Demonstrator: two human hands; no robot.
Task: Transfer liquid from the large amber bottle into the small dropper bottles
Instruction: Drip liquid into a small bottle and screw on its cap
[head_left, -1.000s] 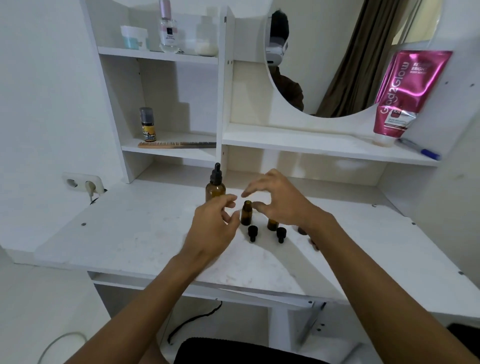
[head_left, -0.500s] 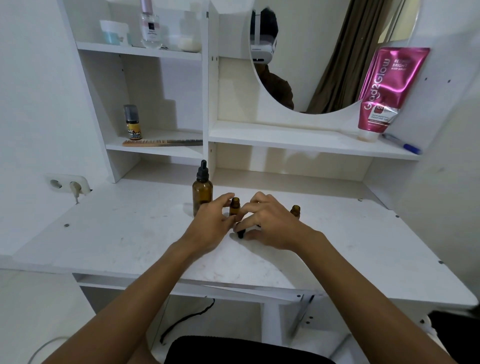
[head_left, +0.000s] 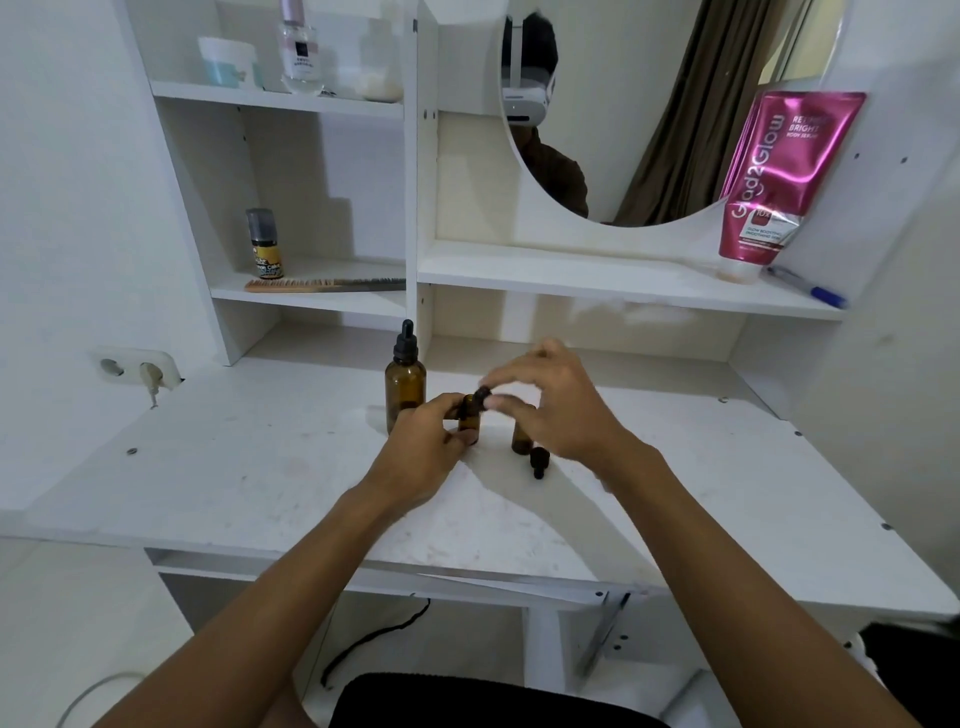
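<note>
The large amber bottle (head_left: 404, 384) stands upright on the white desk (head_left: 260, 467) with its black dropper cap on. Just right of it, my left hand (head_left: 423, 449) grips a small amber dropper bottle (head_left: 469, 415) that stands on the desk. My right hand (head_left: 550, 400) pinches a small black dropper cap (head_left: 483, 396) right at that bottle's mouth. A second small amber bottle (head_left: 521, 439) stands uncapped under my right palm, partly hidden. One loose black cap (head_left: 539, 461) lies on the desk in front of it.
Shelves rise behind the desk: a comb (head_left: 322, 285) and a small spray can (head_left: 266, 244) on the left shelf, jars above, a pink tube (head_left: 779, 171) and a blue pen (head_left: 810, 288) on the right shelf. A round mirror (head_left: 649, 104) hangs above. A wall socket (head_left: 137, 368) sits at left.
My right hand picked a black cap off the desk and raised it to the mouth of the small bottle. My left hand closed around that bottle. The camera dipped slightly.
</note>
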